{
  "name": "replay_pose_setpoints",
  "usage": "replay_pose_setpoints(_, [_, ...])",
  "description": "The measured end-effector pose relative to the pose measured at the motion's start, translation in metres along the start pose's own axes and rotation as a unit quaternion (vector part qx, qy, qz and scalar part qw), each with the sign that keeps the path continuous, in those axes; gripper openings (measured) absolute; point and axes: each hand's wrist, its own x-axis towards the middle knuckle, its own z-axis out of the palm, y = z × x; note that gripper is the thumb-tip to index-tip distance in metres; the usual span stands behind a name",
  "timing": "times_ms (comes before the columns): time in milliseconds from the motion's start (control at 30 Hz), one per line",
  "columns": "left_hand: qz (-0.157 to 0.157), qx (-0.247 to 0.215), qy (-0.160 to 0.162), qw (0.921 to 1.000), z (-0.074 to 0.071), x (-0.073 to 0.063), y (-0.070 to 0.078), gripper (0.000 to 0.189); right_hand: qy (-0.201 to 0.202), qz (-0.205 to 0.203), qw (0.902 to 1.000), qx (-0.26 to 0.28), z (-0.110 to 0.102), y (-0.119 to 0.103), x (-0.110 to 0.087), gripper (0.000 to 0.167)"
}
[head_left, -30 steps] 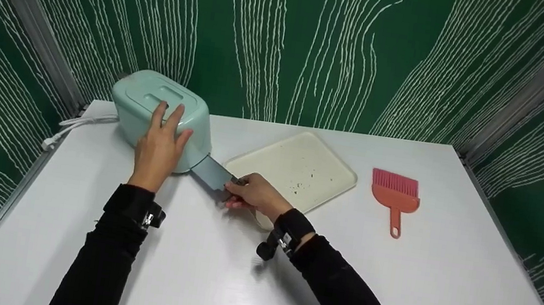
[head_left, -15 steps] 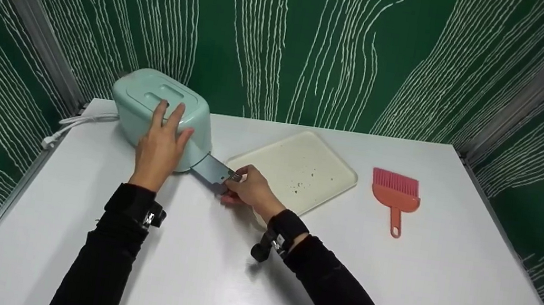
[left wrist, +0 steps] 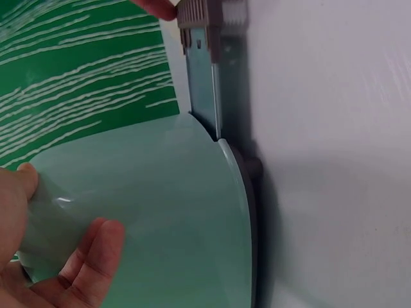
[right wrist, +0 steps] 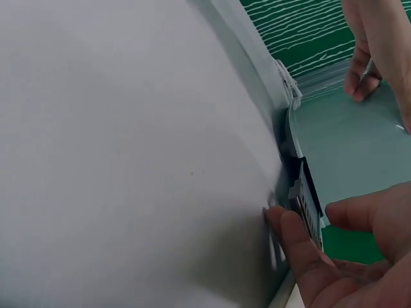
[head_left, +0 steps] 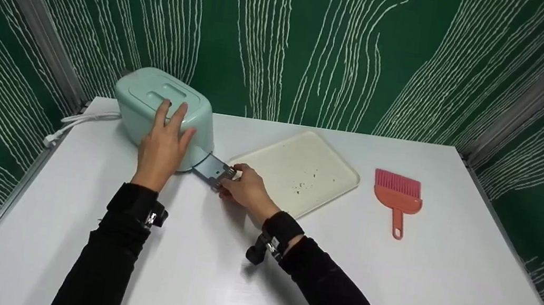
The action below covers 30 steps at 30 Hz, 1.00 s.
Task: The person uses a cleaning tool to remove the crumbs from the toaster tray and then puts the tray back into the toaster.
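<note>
A mint-green toaster stands at the back left in the head view. My left hand rests on its near side and top, with two fingers stretched over the top and the thumb on the end. From the toaster's right end, low down, sticks out a flat grey crumb tray. My right hand pinches the tray's outer end between thumb and fingers. Seen from the left wrist, the crumb tray has a brown ribbed handle, with one fingertip at it. The tray's inner part is hidden inside the toaster.
Behind the right hand lies a cream tray with dark crumbs on it. An orange brush with pink bristles lies at the right on the white table. A white cord with a plug is at the left edge.
The right hand has moved a little towards the toaster with the crumb tray, and less of the tray sticks out. The left hand stays in place on the toaster.
</note>
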Motion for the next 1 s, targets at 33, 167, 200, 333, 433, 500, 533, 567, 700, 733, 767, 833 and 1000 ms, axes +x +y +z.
replay_pose_setpoints(33, [-0.002,-0.001,-0.002,1.0000,0.000,0.000,0.000,0.060,0.000,-0.002,1.0000,-0.004,0.002,-0.001,0.000,0.060])
replay_pose_setpoints(167, [-0.008,0.002,-0.009,0.9999,0.000,0.000,-0.001,0.060,0.008,-0.016,0.9996,-0.024,0.009,-0.002,0.001,0.061])
replay_pose_setpoints(200, [-0.009,0.003,-0.009,0.9999,0.001,0.000,-0.001,0.060,0.010,-0.019,0.9993,-0.030,0.011,-0.002,0.001,0.062])
replay_pose_setpoints(333, [-0.009,0.007,-0.009,0.9999,0.001,0.001,0.000,0.060,0.021,-0.042,0.9969,-0.064,0.020,-0.003,0.001,0.061])
replay_pose_setpoints(433, [-0.011,0.007,-0.006,0.9999,0.001,0.001,0.000,0.060,0.028,-0.053,0.9952,-0.077,0.026,-0.004,0.003,0.058])
replay_pose_setpoints(500, [-0.011,0.007,-0.004,0.9999,0.001,0.002,0.000,0.059,0.031,-0.052,0.9964,-0.058,0.030,-0.004,0.005,0.055])
replay_pose_setpoints(533, [-0.011,0.007,-0.002,0.9999,0.001,0.002,0.000,0.059,0.031,-0.051,0.9973,-0.043,0.031,-0.004,0.006,0.052])
replay_pose_setpoints(567, [-0.010,0.007,0.000,0.9999,0.002,0.002,0.000,0.059,0.034,-0.049,0.9977,-0.031,0.033,-0.004,0.008,0.050])
replay_pose_setpoints(700, [-0.010,0.007,-0.001,0.9999,0.001,0.002,0.000,0.059,0.056,-0.036,0.9977,-0.011,0.036,-0.006,0.014,0.043])
replay_pose_setpoints(733, [-0.011,0.007,-0.002,0.9999,0.001,0.002,-0.001,0.059,0.060,-0.032,0.9976,-0.012,0.037,-0.006,0.016,0.040])
replay_pose_setpoints(767, [-0.013,0.008,-0.003,0.9999,0.002,0.002,-0.002,0.059,0.061,-0.024,0.9979,-0.006,0.037,-0.006,0.018,0.037])
replay_pose_setpoints(833, [-0.016,0.011,-0.006,0.9998,0.002,0.002,-0.002,0.060,0.051,-0.005,0.9986,0.011,0.039,-0.006,0.020,0.029])
replay_pose_setpoints(1000, [-0.010,0.016,0.002,0.9998,0.003,0.002,-0.002,0.059,0.013,0.017,0.9991,0.037,0.044,-0.006,0.022,0.018])
